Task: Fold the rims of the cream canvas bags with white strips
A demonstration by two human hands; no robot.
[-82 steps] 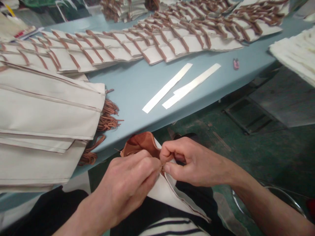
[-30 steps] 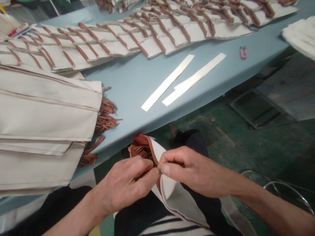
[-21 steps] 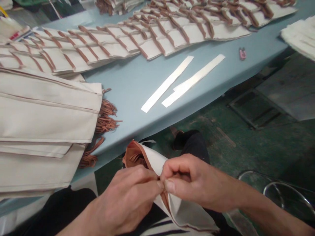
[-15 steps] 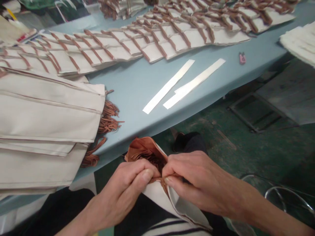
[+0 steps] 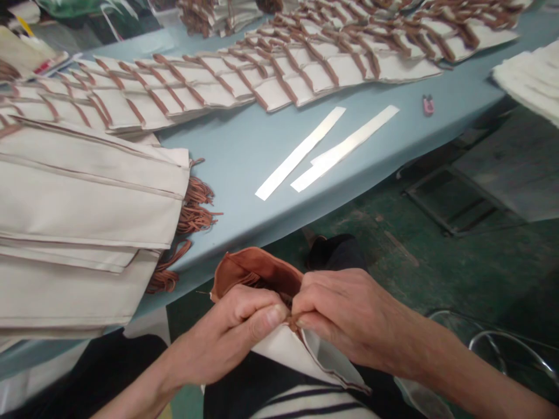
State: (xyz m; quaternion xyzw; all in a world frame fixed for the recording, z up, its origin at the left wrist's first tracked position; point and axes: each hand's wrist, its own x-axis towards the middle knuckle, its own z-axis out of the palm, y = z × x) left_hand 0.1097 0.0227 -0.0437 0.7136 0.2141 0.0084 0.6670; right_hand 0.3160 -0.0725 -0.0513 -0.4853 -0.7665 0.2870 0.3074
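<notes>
Over my lap is a cream fabric piece (image 5: 286,349) with a brown lining (image 5: 266,261), which looks like a pouch with its mouth gaping away from me. My left hand (image 5: 244,329) pinches its brown-trimmed edge, thumb on top. Close beside it, almost touching, my right hand (image 5: 338,314) grips the same edge with bent fingers. Brown fringe-like strands (image 5: 251,279) show inside the lining. What lies right under the fingertips is hidden.
Cream panels (image 5: 87,198) with brown cord bundles (image 5: 198,203) lie at the left of the blue table (image 5: 227,151). Rows of cream and brown pieces (image 5: 196,87) line the back. White strips (image 5: 301,154) and a small pink tool (image 5: 428,105) lie nearer. A metal-framed stool (image 5: 493,349) stands at right.
The brown lining now gapes wider and shows more of its inner face. Both hands keep their grip on the edge and have shifted only slightly.
</notes>
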